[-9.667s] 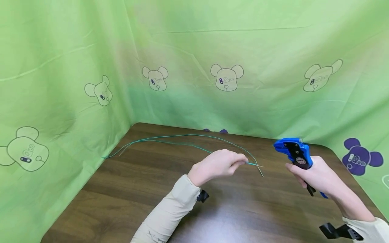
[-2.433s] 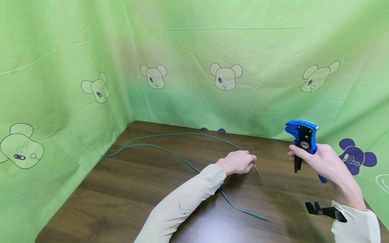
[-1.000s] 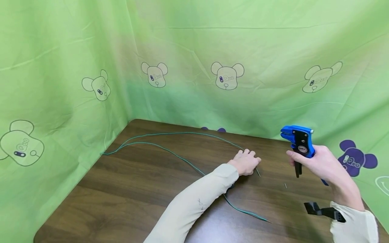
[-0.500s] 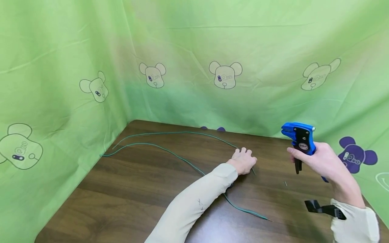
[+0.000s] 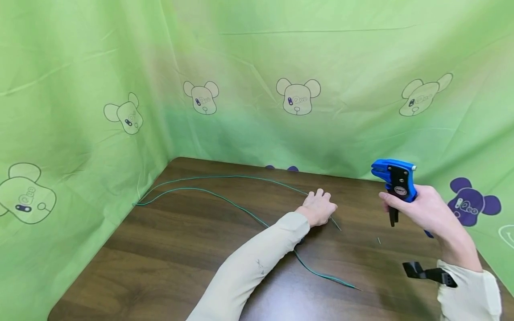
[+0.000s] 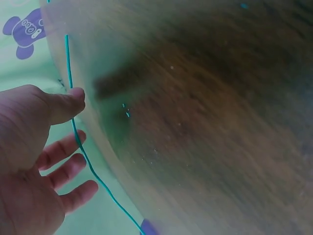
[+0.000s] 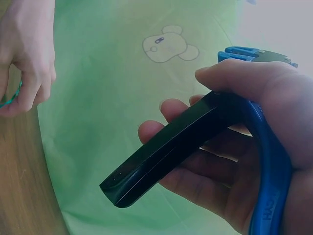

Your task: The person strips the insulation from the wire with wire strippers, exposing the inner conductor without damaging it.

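Observation:
In the head view my left hand point(image 5: 318, 208) is over the table's middle right, at the right end of a green wire point(image 5: 241, 177). The left wrist view has that wire point(image 6: 93, 169) pinched at the thumb, the index finger mostly hidden behind it, while the other fingers spread loosely. Raised at the right, my right hand point(image 5: 427, 209) grips a blue and black wire stripper point(image 5: 397, 178), its jaw end upward and pointing left. In the right wrist view the stripper's black lever point(image 7: 166, 147) stands apart from the blue handle point(image 7: 271, 181), fingers curled loosely around.
Another green wire point(image 5: 237, 206) curves across the wooden table point(image 5: 132, 267) beneath my left forearm, its thin tip near the front. A tiny cut piece point(image 5: 379, 240) lies below the stripper. Green printed cloth point(image 5: 249, 111) borders the table.
Earlier my left hand held a wire's right end; that wire now lies nearer the front. A small piece has appeared on the table. The left hand has taken the rear wire, which shifted slightly; the stripper is higher.

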Demonstrator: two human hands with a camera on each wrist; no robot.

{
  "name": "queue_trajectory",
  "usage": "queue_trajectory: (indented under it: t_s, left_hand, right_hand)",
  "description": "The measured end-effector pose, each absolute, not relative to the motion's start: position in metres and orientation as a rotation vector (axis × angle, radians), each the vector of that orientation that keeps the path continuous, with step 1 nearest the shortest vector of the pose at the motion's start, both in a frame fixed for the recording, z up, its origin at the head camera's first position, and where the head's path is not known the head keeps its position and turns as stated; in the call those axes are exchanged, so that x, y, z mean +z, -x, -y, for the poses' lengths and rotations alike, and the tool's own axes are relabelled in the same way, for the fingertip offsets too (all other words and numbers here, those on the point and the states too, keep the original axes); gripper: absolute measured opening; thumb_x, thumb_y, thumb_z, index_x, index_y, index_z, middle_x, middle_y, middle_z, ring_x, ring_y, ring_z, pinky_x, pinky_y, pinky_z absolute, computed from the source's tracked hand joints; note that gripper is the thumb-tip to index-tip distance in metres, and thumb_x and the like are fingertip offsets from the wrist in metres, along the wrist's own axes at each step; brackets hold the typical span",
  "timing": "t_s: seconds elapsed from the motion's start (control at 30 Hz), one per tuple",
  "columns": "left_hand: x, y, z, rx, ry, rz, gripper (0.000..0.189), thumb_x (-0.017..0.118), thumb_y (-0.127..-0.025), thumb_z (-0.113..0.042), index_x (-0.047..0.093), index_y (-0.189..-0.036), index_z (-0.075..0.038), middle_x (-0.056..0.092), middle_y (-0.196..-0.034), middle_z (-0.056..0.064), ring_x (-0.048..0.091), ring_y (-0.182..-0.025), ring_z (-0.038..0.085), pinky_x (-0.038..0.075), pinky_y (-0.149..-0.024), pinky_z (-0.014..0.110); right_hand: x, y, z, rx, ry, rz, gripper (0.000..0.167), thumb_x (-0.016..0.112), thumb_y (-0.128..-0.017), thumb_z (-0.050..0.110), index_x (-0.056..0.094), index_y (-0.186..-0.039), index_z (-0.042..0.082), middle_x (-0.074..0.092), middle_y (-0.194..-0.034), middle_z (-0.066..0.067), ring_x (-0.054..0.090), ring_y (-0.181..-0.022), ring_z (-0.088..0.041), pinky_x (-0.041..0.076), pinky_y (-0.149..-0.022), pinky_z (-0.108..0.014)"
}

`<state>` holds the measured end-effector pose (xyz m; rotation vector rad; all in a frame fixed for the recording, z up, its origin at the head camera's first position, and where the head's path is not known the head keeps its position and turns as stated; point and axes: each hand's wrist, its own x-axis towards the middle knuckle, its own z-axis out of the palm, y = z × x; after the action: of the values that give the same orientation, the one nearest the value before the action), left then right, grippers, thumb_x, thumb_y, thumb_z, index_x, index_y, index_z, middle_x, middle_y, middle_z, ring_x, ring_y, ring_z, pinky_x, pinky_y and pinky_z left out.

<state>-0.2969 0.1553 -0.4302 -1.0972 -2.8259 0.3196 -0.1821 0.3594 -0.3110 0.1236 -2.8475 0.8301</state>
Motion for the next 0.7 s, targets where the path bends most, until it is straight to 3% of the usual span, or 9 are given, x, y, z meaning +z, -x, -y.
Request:
queue_trajectory:
  t_s: [0.37,0.7]
  left_hand:
    - [-0.429,0.299,-0.151,0.211,1.118,2.813,0.028,0.055,-0.098,-0.041,0.057,-0.126,-0.040,0.051,-0.131,-0.006,0.045,-0.120,0.017,0.042,-0.089,0.032]
    - [-0.427,0.298,-0.142,0.066,1.164,2.737,0.016,0.049,-0.100,-0.046,0.061,-0.106,-0.036,0.054,-0.114,-0.009,0.049,-0.107,0.013,0.043,-0.081,0.027]
  right_hand:
    - [-0.312,0.182,-0.359,0.852,-0.145,2.821,0.032,0.063,-0.094,0.039,0.075,-0.087,0.010,0.074,-0.072,0.006,0.060,-0.072,0.009,0.038,-0.063,-0.018]
    - [-0.311,0.180,-0.360,0.841,-0.136,2.833,0.031,0.062,-0.095,0.040,0.074,-0.087,0.012,0.074,-0.074,0.005,0.059,-0.073,0.009,0.038,-0.063,-0.018]
